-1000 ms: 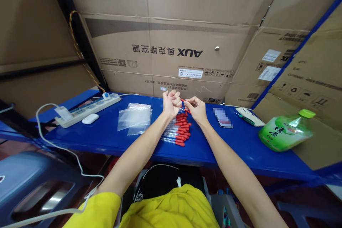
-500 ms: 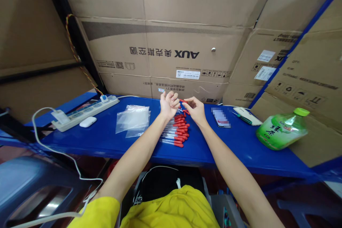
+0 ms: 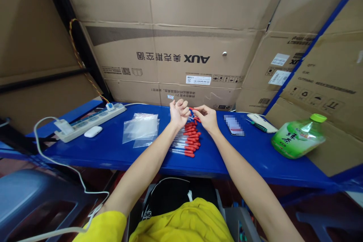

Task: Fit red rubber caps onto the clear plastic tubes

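Note:
My left hand [image 3: 178, 112] and my right hand [image 3: 207, 117] are raised close together above the blue shelf [image 3: 113, 147]. Both are closed in a pinch around a small clear tube with a red cap [image 3: 193, 109] held between them. Just below lies a row of several clear tubes with red caps [image 3: 188, 140], side by side on the shelf. A stack of clear plastic bags [image 3: 141, 128] lies to the left of my left hand.
A white power strip [image 3: 90, 121] and a white earbud case [image 3: 93, 131] sit at the left. A phone [image 3: 234, 125], a white device [image 3: 261, 123] and a tilted green bottle [image 3: 299, 136] are at the right. Cardboard boxes [image 3: 176, 56] wall the back.
The hands stay together with the tube; my left fingers opened a little and closed again. The view has shifted slightly.

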Demonstrator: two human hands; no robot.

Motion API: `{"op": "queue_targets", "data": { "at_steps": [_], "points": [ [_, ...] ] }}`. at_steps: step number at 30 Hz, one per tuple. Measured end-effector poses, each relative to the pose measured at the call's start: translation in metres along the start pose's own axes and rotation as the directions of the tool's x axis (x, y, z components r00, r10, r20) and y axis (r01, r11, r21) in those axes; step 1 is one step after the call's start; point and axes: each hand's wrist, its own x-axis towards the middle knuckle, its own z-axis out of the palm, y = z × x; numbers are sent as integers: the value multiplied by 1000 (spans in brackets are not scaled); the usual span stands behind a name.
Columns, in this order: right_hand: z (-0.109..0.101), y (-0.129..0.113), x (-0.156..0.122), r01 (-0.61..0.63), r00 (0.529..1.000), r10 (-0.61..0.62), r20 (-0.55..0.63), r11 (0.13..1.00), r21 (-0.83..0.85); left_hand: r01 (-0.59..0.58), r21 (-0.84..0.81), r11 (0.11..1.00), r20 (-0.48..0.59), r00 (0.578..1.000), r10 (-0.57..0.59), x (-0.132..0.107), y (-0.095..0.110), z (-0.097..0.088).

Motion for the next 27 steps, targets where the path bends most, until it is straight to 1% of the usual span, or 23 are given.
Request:
{"op": "queue_targets", "data": {
  "at_steps": [5, 11, 15, 18, 22, 27],
  "points": [
    [0, 0, 0, 26, 1000, -26, 7, 1000, 1, -17, -5, 1000, 9, 1000, 17, 0, -2, -1],
    [-1, 4, 1, 42, 999, -41, 25, 998, -38, -31, 40, 999, 27, 999, 30, 1, -4, -1],
    [-2, 5, 1, 22, 999, -20, 35, 999, -44, -17, 84, 996, 67, 998, 12, 2, -3, -4],
    [-2, 5, 1, -5, 999, 6, 38, 999, -42, 19, 123, 992, 93, 995, -31, 5, -1, -7],
    [-4, 2, 2, -34, 999, 35, 14, 998, -44, 64, 180, 982, 90, 993, -81, 7, 2, -11],
    [-3, 2, 2, -56, 998, 56, 24, 998, -9, 44, 274, 961, 70, 995, -66, 7, 3, -9]
  ]
}}
